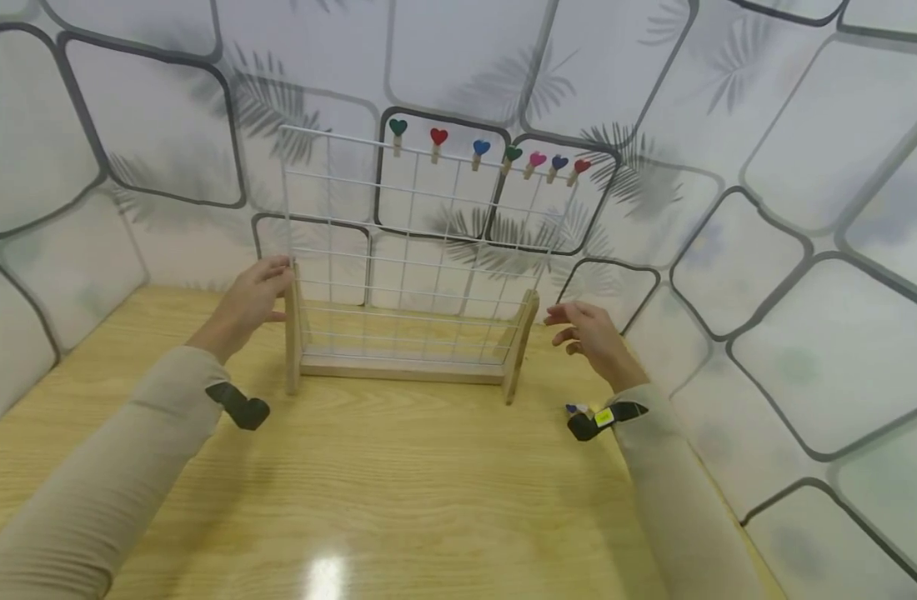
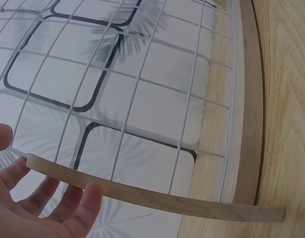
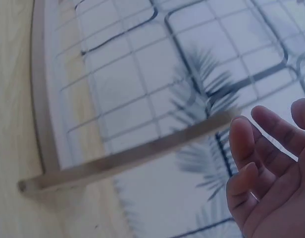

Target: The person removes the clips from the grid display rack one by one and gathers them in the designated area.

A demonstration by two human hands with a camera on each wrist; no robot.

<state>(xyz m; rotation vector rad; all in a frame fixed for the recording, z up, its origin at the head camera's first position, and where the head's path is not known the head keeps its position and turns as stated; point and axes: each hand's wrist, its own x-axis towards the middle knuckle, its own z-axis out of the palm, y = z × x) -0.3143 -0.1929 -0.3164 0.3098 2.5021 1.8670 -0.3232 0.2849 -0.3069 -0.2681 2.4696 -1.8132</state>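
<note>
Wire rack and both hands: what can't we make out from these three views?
- Head view: whether the left hand grips the rack's wooden side post or only touches it; the fingers hide the contact.
- Left wrist view: the left thumb is cut off by the frame edge.
- Right wrist view: blurred; the right hand is cut off at the right edge.
- Head view: the heart pegs are too small to show their clamping.
</note>
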